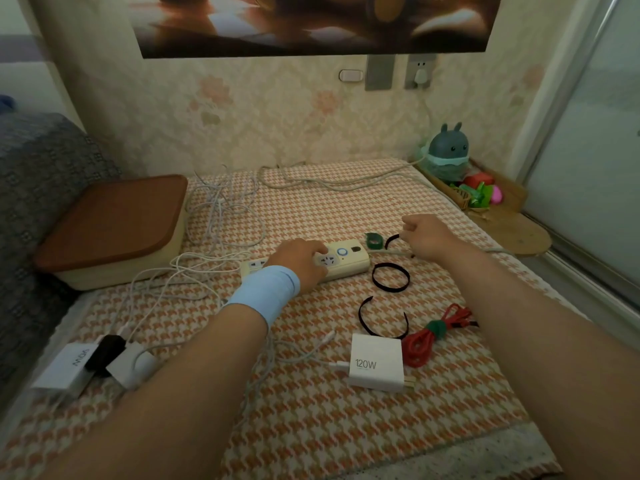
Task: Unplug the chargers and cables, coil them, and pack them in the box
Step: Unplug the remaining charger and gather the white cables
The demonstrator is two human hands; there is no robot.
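Left hand (300,262) lies on top of the power strip (346,259), fingers curled over its far edge, gripping it. Right hand (423,237) is just right of the power strip, fingers curled tight and apparently pinching the end of a curved black strap (390,241); the contact itself is too small to confirm.

Box (110,220) with its brown lid on sits left of the power strip. A tangle of white cables (221,209) lies behind and left of the strip. The 120W charger (375,363) is in front of it, unplugged, prongs out, and beside that lies the red cable (431,336) – coiled, with a green tie round it. Black loop strap (390,277) lies just front-right of the strip. Two white chargers and a black one (104,349) lie far front-left. All of it rests on the houndstooth cloth (311,427).
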